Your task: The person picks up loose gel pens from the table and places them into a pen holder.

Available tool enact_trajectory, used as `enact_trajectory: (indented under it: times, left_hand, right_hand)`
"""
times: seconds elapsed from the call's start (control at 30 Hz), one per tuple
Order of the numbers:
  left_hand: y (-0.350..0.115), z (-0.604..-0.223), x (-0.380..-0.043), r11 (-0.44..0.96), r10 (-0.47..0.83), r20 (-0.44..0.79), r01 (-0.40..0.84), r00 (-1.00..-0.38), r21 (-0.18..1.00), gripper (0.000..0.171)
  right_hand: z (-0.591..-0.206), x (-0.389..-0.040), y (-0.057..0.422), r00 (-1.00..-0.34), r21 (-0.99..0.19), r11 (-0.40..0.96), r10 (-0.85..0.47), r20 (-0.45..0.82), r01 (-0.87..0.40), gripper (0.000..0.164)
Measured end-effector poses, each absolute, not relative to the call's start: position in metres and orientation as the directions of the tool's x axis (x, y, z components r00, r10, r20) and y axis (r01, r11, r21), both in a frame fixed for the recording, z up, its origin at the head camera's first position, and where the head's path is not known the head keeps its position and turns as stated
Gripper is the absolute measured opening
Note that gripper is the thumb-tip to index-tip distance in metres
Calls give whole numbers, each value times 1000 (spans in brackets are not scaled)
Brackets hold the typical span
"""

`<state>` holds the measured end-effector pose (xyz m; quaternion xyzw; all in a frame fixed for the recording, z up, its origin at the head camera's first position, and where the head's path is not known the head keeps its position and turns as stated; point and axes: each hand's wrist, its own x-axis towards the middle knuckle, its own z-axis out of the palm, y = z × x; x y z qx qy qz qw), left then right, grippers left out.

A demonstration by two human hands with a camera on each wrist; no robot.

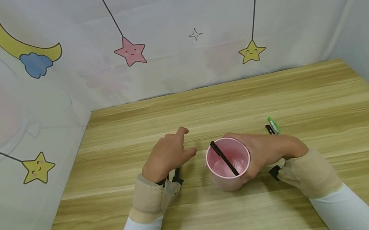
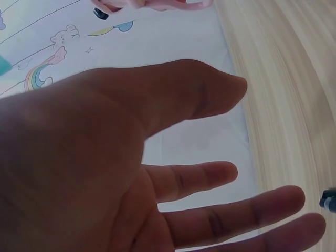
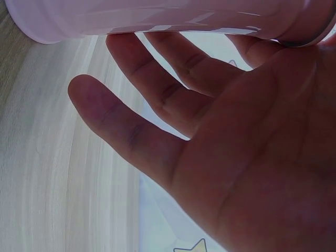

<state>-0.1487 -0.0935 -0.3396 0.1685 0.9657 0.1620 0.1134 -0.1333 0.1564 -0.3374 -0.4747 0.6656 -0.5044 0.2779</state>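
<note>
A small pink cup [image 1: 220, 182] stands near the middle of the table, with one black pen [image 1: 224, 158] leaning inside it, its capped end at the far rim. My right hand [image 1: 261, 151] grips the cup from the right side, thumb on the near wall and fingers round the far wall. Seen from the right wrist, several fingers [image 3: 173, 86] of that hand lie against the pink wall [image 3: 173, 16]. My left hand [image 1: 168, 153] is held over the table left of the cup, thumb and index finger apart. In the left wrist view its fingers [image 2: 236, 218] are extended with nothing between them.
A green pen [image 1: 273, 125] and a black pen [image 1: 269, 129] lie on the wooden table [image 1: 177, 112] behind my right hand. White cloth walls [image 1: 179, 69] printed with stars border the table at the back and sides. Both wrists carry beige bands [image 1: 316, 173].
</note>
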Motion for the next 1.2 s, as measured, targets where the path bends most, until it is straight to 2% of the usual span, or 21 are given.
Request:
enact_trajectory:
  times: [0.37,0.47,0.67,0.8,1.03,1.2]
  left_hand:
    - [-96,-342,-151,903,339,-198,259,-920,342,60]
    - [-97,-343,-152,919,318,-212,245,-924,310,59]
    - [-97,-346,-154,940,290,-224,233,-930,250,47]
    - [-98,-349,-156,944,284,-232,229,-930,238,48]
    - [-99,-350,-158,950,266,-264,206,-927,233,57]
    - [-101,-351,-158,953,265,-273,207,-925,223,47]
  right_hand:
    - [-335,-133,156,-395,-934,45,-913,106,-354,60]
    - [-337,-133,157,-411,-940,57,-907,93,-338,63]
    - [-336,-131,163,-484,-944,143,-875,20,-298,76]
    - [-337,-131,165,-494,-944,159,-869,4,-288,77]
    - [-345,-135,165,-454,-940,105,-889,58,-326,75]
    - [-340,-135,160,-404,-938,48,-909,102,-345,67]
